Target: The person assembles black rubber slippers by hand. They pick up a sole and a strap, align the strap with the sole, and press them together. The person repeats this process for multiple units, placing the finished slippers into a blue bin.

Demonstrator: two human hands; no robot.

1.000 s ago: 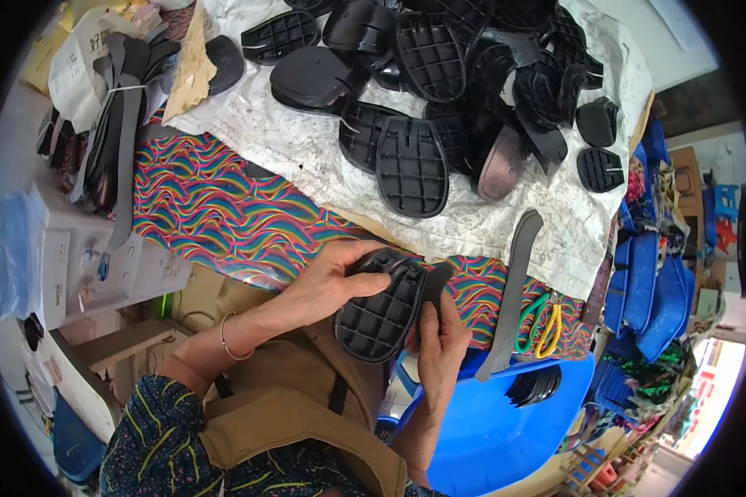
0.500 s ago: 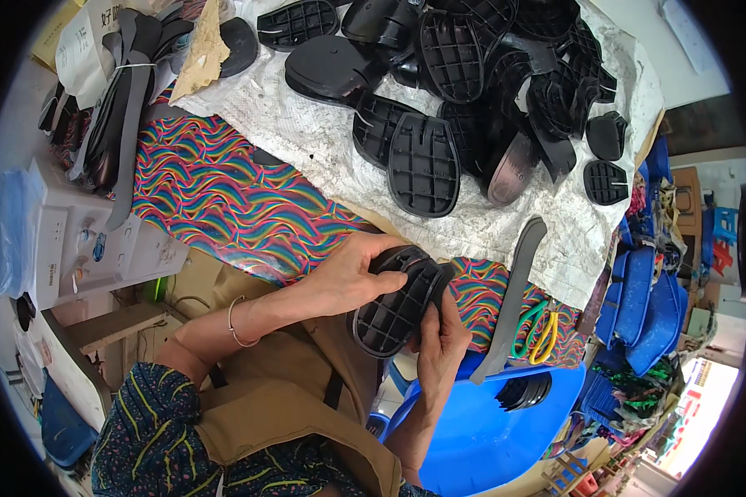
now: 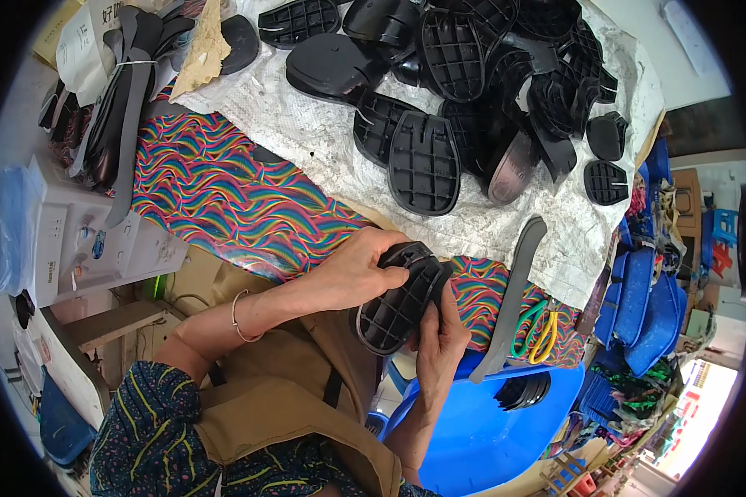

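Note:
A black shoe heel point(image 3: 387, 312) with a ribbed grid on its face is held up in front of my apron, between both hands. My left hand point(image 3: 363, 263) is closed on its upper left side, thumb pressed onto the grid near the top. Along its right edge my right hand point(image 3: 441, 333) grips with thumb and bent fingers. A dark band shows at the right rim; whether it is separate cannot be told. Beyond my hands, several similar black heels point(image 3: 423, 164) lie piled on a white woven sheet point(image 3: 307, 178). A long grey strip point(image 3: 512, 302) rests right of my hands.
Scissors with green and yellow handles point(image 3: 544, 335) lie at the table's right edge. Below stands a blue tub point(image 3: 489, 447) with curved black pieces point(image 3: 525, 390) inside. A tied bundle of dark strips point(image 3: 124, 108) sits at the left, above a white appliance point(image 3: 99, 240).
Both hands keep their grip on the heel. The heel and my left hand have shifted up very slightly; the surroundings look the same.

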